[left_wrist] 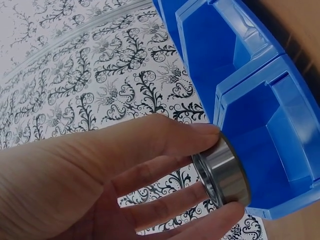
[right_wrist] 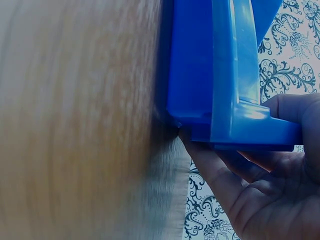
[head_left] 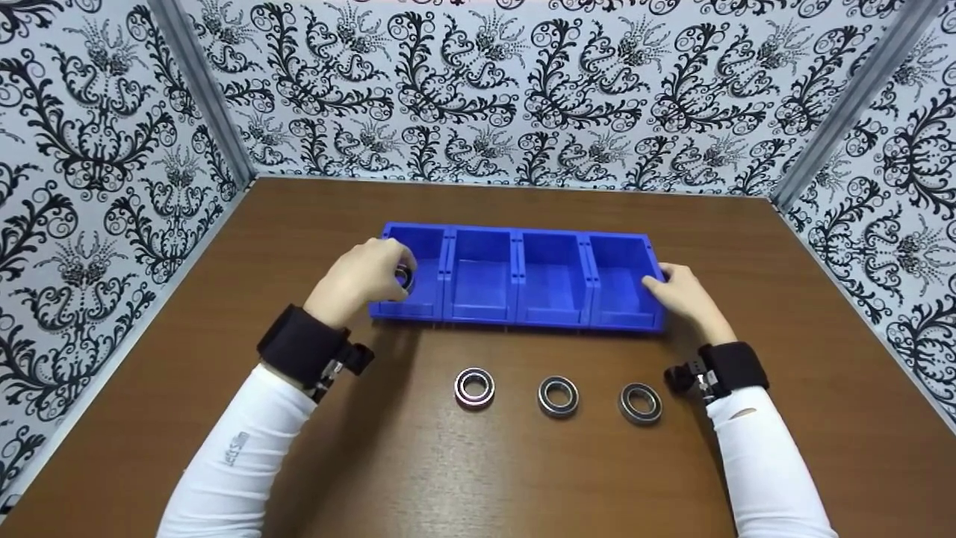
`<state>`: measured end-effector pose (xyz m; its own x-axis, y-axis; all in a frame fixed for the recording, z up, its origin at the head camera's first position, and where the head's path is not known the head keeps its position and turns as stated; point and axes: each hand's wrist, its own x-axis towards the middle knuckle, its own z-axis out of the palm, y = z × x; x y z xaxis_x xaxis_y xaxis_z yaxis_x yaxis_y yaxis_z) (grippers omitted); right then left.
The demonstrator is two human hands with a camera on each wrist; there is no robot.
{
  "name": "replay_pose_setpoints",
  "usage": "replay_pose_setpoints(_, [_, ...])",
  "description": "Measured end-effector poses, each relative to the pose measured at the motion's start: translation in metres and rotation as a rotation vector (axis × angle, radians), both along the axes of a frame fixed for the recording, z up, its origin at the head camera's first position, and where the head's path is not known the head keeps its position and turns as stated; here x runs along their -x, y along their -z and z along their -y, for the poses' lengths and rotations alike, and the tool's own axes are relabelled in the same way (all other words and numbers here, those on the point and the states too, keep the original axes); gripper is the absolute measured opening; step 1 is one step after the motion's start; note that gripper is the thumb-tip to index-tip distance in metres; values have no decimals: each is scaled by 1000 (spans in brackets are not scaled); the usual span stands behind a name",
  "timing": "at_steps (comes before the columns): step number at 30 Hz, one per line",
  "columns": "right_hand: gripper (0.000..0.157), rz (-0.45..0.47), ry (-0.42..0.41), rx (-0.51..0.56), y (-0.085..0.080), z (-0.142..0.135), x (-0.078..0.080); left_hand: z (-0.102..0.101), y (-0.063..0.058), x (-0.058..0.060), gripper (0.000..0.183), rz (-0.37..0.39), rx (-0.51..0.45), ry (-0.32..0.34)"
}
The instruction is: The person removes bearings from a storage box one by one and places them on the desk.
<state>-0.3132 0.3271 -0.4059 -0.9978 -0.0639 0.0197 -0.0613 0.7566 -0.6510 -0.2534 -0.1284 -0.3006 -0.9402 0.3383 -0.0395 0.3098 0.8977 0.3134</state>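
A ball bearing [left_wrist: 226, 172] is pinched between the thumb and fingers of my left hand [head_left: 364, 275]. In the head view that hand overlaps the leftmost compartment of a blue four-bay bin [head_left: 515, 326]. My right hand [head_left: 686, 297] grips the bin's right end wall, thumb over the top edge and fingers along the outer side, as the right wrist view shows. Three more bearings lie in a row in front of the bin: a left one [head_left: 474, 388], a middle one [head_left: 558, 397] and a right one [head_left: 640, 404].
A brown wooden table [head_left: 523, 478] carries everything. Black-and-white patterned panels [head_left: 485, 90] enclose it at the back and on both sides, with grey metal posts [head_left: 205, 90] at the corners. Black straps with small cameras sit on both wrists.
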Motion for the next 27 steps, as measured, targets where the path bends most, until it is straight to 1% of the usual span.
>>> replay_pose_setpoints(8, [50, 3, -4, 8, 0, 1, 1, 4, 5, -6, 31, 6, 8, -3])
replay_pose_setpoints(13, [48, -4, -9, 8, 1, -1, 1, 6, 9, -9, 29, -5, -7, 24])
replay_pose_setpoints(20, [47, -11, -18, 13, 2, -2, 2, 9, 11, -14, 28, 5, -2, 25])
replay_pose_setpoints(27, [46, -16, -17, 9, 1, -1, 1, 11, 13, -19, 25, -4, -13, 47])
